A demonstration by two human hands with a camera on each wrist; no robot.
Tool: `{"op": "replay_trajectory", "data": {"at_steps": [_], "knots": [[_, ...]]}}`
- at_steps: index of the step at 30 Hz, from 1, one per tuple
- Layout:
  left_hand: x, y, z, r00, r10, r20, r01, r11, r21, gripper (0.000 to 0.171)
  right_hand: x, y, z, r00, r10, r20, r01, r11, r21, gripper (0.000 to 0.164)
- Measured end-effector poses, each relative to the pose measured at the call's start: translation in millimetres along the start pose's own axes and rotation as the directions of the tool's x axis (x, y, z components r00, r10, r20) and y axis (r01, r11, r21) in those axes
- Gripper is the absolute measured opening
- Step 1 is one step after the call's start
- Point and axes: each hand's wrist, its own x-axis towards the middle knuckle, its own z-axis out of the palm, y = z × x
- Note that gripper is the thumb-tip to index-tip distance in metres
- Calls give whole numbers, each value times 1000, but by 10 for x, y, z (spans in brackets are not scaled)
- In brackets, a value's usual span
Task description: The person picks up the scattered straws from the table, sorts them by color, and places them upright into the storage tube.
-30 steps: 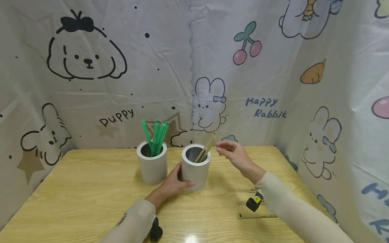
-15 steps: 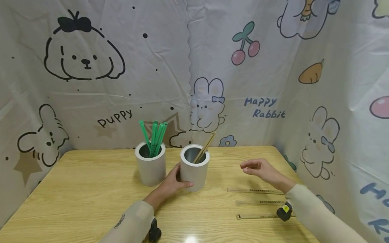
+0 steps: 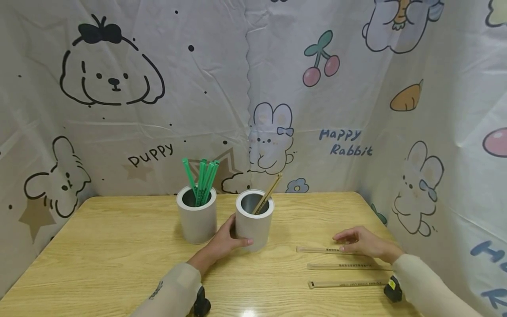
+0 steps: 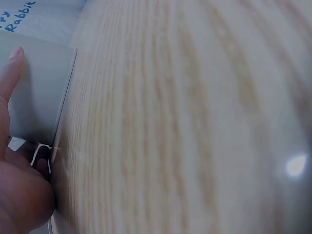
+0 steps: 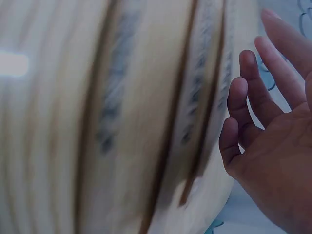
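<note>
My left hand (image 3: 219, 244) grips a white round holder (image 3: 255, 232), thumb across its front and fingers behind its left side. In the left wrist view, the thumb lies along the holder's wall (image 4: 41, 92). Thin beige sticks (image 3: 270, 191) lean to the right inside that holder. Over on the right, my right hand (image 3: 366, 243) hovers with loosely bent fingers and nothing between them. Its fingertips are close over the farthest of three long beige sticks (image 3: 317, 249), which bear dark print. The right wrist view shows this hand's fingers (image 5: 238, 95) spread apart beside the sticks.
A matching white holder (image 3: 198, 226) stands left of the gripped one, with several green sticks (image 3: 203, 180) upright in it. The middle stick (image 3: 336, 266) and the nearest stick (image 3: 340, 284) lie parallel on the wooden table (image 3: 99, 264). A printed cloth (image 3: 222, 88) hangs behind.
My right hand has moved from beside the gripped holder's rim, right and down, to the farthest stick on the table. The left hand keeps its grip on the holder.
</note>
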Motion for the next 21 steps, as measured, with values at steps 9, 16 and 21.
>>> {"op": "replay_trajectory", "data": {"at_steps": [9, 16, 21], "knots": [[-3, -4, -7, 1000, 5, -2, -5, 1000, -5, 100, -20, 99, 36, 999, -54, 4, 54, 997, -53, 37], [1, -4, -3, 1000, 7, 2, -6, 1000, -5, 100, -27, 102, 83, 997, -76, -12, 76, 996, -48, 34], [-3, -2, 1, 1000, 14, 3, -14, 1000, -13, 100, -22, 129, 107, 993, -115, -12, 116, 993, 5, 32]]}}
